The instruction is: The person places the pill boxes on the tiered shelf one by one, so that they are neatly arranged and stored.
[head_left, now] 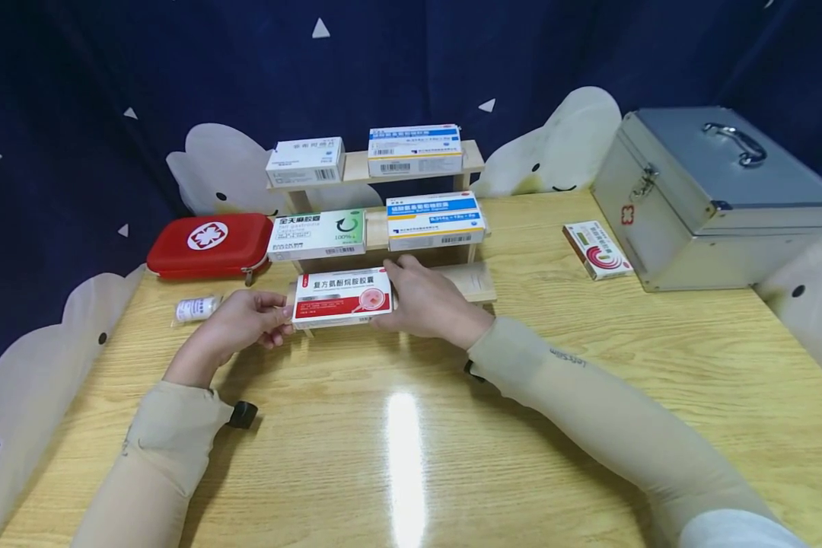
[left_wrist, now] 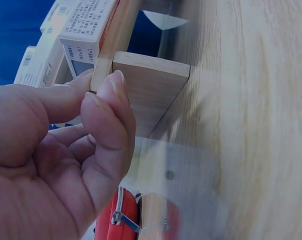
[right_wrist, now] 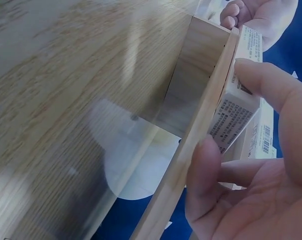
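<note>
A red-and-white medicine box (head_left: 342,297) lies face up at the left of the lowest step of a wooden tiered rack (head_left: 476,281). My right hand (head_left: 428,297) holds its right end, the thumb on the front side and fingers at the far edge. In the right wrist view the thumb presses the printed side of the box (right_wrist: 236,110). At the left end of the step is my left hand (head_left: 243,323). The left wrist view shows its thumb and fingertips pinching the end of the shelf board (left_wrist: 103,72), right beside the box (left_wrist: 88,30).
Above stand a green-and-white box (head_left: 318,234), two blue-and-white boxes (head_left: 434,221) and a white box (head_left: 306,161). Left are a red first-aid case (head_left: 208,247) and a small bottle (head_left: 195,308). To the right, a small box (head_left: 597,250) lies by a metal case (head_left: 712,190).
</note>
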Demonstrator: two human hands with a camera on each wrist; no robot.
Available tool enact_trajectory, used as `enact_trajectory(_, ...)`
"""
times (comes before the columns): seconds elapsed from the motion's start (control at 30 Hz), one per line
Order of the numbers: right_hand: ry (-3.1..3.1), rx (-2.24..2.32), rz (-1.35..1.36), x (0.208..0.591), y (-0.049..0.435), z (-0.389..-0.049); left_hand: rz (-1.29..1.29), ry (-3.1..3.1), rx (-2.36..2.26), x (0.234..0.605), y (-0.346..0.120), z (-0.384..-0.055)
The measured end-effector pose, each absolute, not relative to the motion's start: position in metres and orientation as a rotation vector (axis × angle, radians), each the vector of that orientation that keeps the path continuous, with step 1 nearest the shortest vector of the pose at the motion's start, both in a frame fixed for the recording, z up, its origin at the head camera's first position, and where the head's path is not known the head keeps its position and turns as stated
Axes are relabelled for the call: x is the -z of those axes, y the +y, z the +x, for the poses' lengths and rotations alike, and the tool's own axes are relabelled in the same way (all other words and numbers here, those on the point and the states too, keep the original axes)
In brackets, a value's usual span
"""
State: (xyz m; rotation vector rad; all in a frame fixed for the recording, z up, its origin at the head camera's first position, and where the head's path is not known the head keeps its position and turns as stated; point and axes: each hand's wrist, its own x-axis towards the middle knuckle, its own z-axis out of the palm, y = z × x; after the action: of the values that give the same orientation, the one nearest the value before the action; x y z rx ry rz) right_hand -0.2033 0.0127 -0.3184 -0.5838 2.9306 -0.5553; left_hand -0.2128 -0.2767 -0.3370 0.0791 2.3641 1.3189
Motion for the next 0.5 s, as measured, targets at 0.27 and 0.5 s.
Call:
enact_trajectory(0.27,2.922,0.579,-0.592,0.3182,0.0121,-0.2035,0.075,2.367,-1.314,0.3365,-0.2772,-0.2126)
enact_trajectory(0.5,2.919,0.602,-0.577,0.3188,0.0133,-0.2027,0.058,2.364,-1.309,0.3356,-0.2759,-0.2119)
